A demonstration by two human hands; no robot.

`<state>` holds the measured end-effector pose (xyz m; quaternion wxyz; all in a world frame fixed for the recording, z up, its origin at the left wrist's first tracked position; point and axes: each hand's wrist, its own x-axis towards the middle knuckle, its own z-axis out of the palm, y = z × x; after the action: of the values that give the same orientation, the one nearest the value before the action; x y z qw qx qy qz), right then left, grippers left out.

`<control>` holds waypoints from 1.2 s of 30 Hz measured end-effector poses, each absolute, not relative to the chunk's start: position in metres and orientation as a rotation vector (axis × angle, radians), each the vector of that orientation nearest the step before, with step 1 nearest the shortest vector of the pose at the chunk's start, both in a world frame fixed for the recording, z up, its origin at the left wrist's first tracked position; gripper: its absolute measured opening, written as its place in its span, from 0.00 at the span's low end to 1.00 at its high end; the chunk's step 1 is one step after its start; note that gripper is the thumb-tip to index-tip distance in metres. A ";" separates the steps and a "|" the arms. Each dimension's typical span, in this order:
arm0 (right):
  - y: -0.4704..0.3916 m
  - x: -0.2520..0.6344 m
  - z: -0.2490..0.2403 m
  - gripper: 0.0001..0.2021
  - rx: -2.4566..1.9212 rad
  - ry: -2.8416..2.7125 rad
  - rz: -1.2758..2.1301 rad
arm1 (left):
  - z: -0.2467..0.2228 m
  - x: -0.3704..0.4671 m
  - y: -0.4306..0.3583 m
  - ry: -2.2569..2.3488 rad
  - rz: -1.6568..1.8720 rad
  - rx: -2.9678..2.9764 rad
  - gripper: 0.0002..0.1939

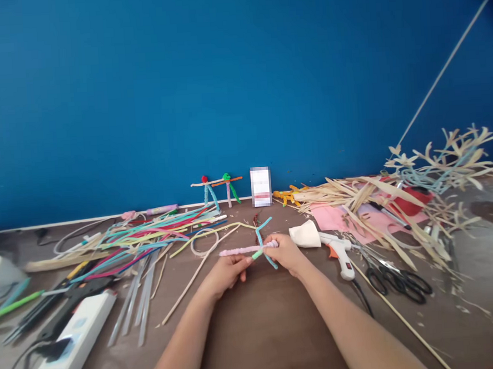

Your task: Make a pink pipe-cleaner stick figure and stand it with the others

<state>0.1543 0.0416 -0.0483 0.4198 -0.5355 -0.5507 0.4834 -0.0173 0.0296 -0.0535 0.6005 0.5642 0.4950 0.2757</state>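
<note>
Over the middle of the table, my left hand (229, 270) pinches a short light-green pipe cleaner (257, 254). My right hand (282, 252) is closed on a small pipe-cleaner figure made of a light-blue pipe cleaner (259, 235) and a twisted lilac pipe cleaner (239, 251), which sticks out to the left. The green piece runs between both hands and meets the figure, but my right fingers hide the join. Against the wall stand two finished-looking pipe-cleaner figures, one with a red head (205, 179) and one with a green head (226, 177).
Loose coloured pipe cleaners (149, 235) and clear glue sticks (132, 303) lie left, near a white power strip (72, 345). On the right are a glue gun (343, 259), black-handled scissors (403, 286), a white cup (305, 235), pink felt (327, 215) and dried husk strips (364, 199).
</note>
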 end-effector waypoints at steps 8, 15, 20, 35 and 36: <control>0.045 0.153 -0.052 0.05 -1.316 -1.075 1.284 | -0.052 -0.034 0.046 1.359 1.321 1.057 0.19; 0.039 0.143 -0.051 0.10 -1.071 -0.779 1.418 | -0.047 -0.003 0.016 1.357 1.402 1.488 0.15; 0.033 0.136 -0.053 0.10 -0.934 -0.784 1.501 | -0.048 0.022 0.006 1.313 1.330 1.590 0.12; 0.019 0.115 -0.062 0.05 -0.983 -1.397 1.230 | -0.057 0.012 0.021 0.953 1.227 0.886 0.16; 0.018 0.114 -0.064 0.06 -0.970 -1.429 1.220 | -0.056 0.011 0.022 0.970 1.231 0.883 0.16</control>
<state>0.1141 0.0181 -0.0636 0.4913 -0.3995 -0.5887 0.5024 0.0106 0.0219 -0.0560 0.6222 0.3843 0.4222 0.5357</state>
